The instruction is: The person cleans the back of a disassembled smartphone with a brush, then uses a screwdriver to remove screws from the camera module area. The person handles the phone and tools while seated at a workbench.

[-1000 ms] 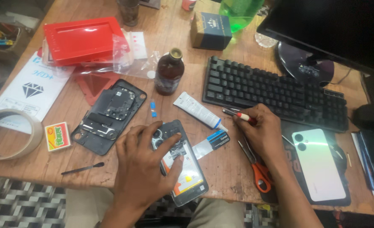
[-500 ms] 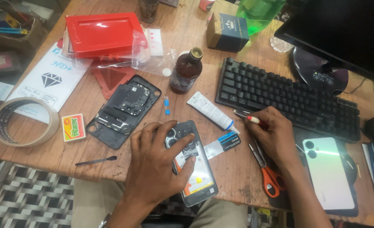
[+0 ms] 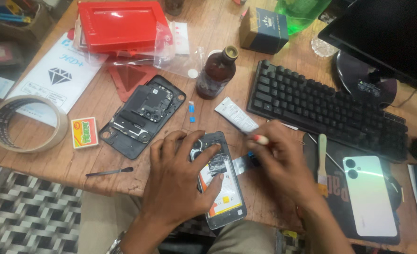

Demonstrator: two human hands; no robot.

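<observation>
The left hand [image 3: 178, 181] lies spread over the opened grey phone with its back cover off [image 3: 219, 181], fingers pressing it flat near the front edge of the wooden surface [image 3: 100, 99]. The right hand [image 3: 281, 162] is closed on a thin red-tipped tool [image 3: 259, 139], probably a screwdriver, just above the phone's top edge. A slip could gouge the exposed battery or the ribbon beside it.

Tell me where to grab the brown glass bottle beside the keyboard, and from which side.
Grip the brown glass bottle around its wide body, just below the neck, coming from its left side. It stands upright; the keyboard crowds its right and the white tube lies just in front.
</observation>
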